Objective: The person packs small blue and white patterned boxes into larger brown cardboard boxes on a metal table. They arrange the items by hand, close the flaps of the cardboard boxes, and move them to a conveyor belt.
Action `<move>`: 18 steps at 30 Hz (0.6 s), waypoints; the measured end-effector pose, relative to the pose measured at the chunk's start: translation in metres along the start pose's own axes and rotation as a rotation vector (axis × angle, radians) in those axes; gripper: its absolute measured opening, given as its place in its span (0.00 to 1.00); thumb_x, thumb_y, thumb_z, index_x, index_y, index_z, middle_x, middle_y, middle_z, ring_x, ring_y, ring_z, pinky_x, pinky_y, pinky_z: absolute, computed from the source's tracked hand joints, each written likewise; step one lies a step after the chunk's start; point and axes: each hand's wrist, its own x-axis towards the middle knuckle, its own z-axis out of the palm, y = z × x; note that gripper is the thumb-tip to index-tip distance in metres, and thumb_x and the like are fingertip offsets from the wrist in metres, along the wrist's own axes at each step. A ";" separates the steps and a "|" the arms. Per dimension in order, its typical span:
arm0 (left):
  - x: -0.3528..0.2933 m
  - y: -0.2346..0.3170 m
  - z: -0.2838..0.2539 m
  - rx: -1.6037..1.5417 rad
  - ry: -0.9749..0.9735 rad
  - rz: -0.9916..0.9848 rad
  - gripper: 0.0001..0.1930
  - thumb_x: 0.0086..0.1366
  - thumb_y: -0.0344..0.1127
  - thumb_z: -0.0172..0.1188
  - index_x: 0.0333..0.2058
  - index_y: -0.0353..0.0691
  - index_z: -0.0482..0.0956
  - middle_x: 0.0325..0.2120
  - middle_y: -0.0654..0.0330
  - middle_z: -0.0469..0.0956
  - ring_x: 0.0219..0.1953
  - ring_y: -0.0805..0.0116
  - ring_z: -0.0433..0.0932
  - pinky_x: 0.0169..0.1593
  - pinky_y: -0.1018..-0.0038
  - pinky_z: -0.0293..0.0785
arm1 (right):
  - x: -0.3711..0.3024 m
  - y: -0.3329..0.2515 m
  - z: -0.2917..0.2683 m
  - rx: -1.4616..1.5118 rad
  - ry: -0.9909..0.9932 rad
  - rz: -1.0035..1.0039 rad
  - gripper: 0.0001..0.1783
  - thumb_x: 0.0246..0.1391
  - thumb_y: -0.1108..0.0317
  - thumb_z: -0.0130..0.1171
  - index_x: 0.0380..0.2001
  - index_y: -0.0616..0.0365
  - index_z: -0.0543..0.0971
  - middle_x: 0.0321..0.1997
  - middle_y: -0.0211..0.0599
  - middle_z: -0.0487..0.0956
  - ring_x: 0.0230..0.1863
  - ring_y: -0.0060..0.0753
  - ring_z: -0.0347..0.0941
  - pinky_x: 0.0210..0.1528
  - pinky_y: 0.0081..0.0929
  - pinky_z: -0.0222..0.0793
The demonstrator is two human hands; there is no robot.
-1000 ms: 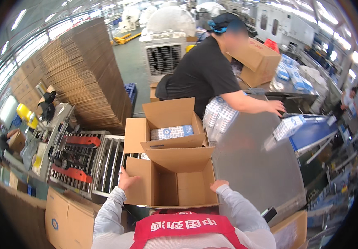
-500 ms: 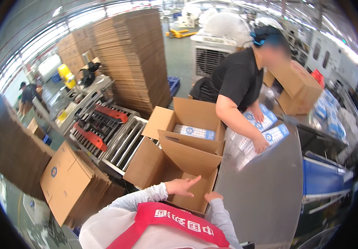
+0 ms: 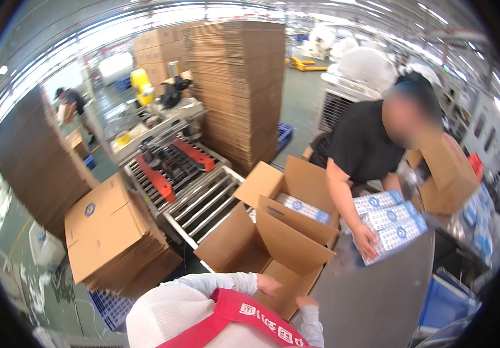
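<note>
Roller conveyor point(image 3: 195, 200) and a co-worker's blue-white packs point(image 3: 390, 227) flank the open cardboard box point(image 3: 273, 255).
Left hand point(image 3: 267, 285) and right hand point(image 3: 306, 301) touch its near flaps, fingers loosely open, gripping nothing.

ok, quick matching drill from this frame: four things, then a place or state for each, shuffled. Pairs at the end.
1. near box
2. far box
3. flat cartons
4. packs

a. stacked on the floor, left
b. under a co-worker's hand, on the table
c. empty, flaps open, at both hands
d. one pack lying inside

Pairs: 1-c, 2-d, 3-a, 4-b
</note>
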 end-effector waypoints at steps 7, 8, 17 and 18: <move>0.005 0.028 -0.043 0.015 -0.339 0.068 0.28 0.63 0.53 0.55 0.54 0.38 0.72 0.52 0.46 0.74 0.54 0.49 0.73 0.53 0.57 0.71 | -0.006 0.006 -0.015 -0.041 0.043 -0.151 0.28 0.58 0.53 0.36 0.45 0.56 0.81 0.52 0.55 0.76 0.53 0.56 0.74 0.56 0.51 0.67; 0.001 0.040 -0.036 -0.005 -0.240 0.049 0.26 0.62 0.54 0.55 0.50 0.37 0.75 0.47 0.46 0.76 0.49 0.48 0.75 0.50 0.57 0.72 | -0.014 0.010 -0.017 -0.035 0.060 -0.153 0.27 0.57 0.53 0.38 0.45 0.56 0.81 0.52 0.54 0.77 0.53 0.55 0.74 0.56 0.50 0.68; -0.017 0.031 -0.036 -0.028 -0.195 -0.031 0.36 0.61 0.55 0.57 0.59 0.32 0.65 0.40 0.38 0.78 0.44 0.47 0.79 0.48 0.60 0.74 | -0.011 -0.009 -0.006 0.036 0.050 -0.052 0.23 0.53 0.55 0.46 0.44 0.54 0.83 0.50 0.43 0.81 0.53 0.49 0.76 0.53 0.46 0.70; -0.020 0.034 -0.035 -0.033 -0.211 -0.025 0.38 0.60 0.54 0.58 0.61 0.31 0.62 0.42 0.37 0.78 0.45 0.47 0.79 0.49 0.61 0.74 | -0.014 -0.007 -0.003 0.077 0.075 -0.005 0.24 0.54 0.55 0.44 0.44 0.54 0.83 0.50 0.44 0.81 0.52 0.50 0.76 0.54 0.46 0.69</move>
